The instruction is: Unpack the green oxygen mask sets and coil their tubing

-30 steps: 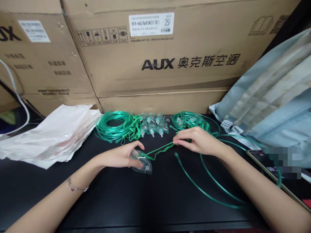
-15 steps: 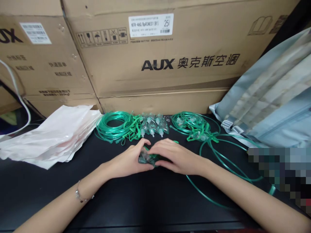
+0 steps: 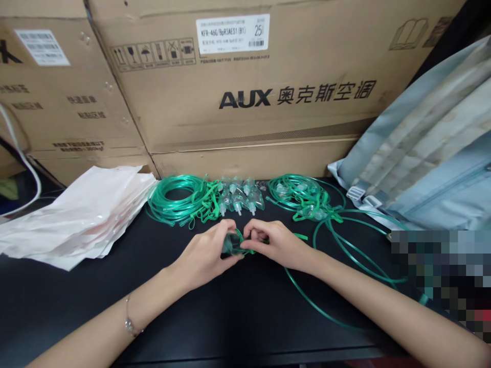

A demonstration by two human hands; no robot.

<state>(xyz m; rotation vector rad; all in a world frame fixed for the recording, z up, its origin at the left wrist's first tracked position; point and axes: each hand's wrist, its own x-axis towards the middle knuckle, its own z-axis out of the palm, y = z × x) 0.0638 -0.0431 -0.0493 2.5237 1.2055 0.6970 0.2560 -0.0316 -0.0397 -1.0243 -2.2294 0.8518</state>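
A clear green oxygen mask (image 3: 231, 245) is held above the black table between my two hands. My left hand (image 3: 201, 255) curls around its left side, thumb below and fingers above. At the mask's right edge, my right hand (image 3: 282, 246) pinches a green elastic strap (image 3: 302, 236), part of which sticks out behind that hand. My fingers hide much of the mask's right side. A green tube (image 3: 307, 296) runs over the table below my right wrist.
Coiled green tubing (image 3: 161, 202) with straps lies at the back, beside small clear nebulizer cups (image 3: 238, 197). More coiled tubing with masks (image 3: 307, 191) is right of them. White pouches (image 3: 95, 204) are stacked at left. Cardboard boxes (image 3: 245, 122) stand behind; a light blue bag (image 3: 433, 168) is at right.
My right hand has shifted slightly right and its fingers are curled more tightly at the mask's edge. More of the mask's opening shows. The view has shifted a little.
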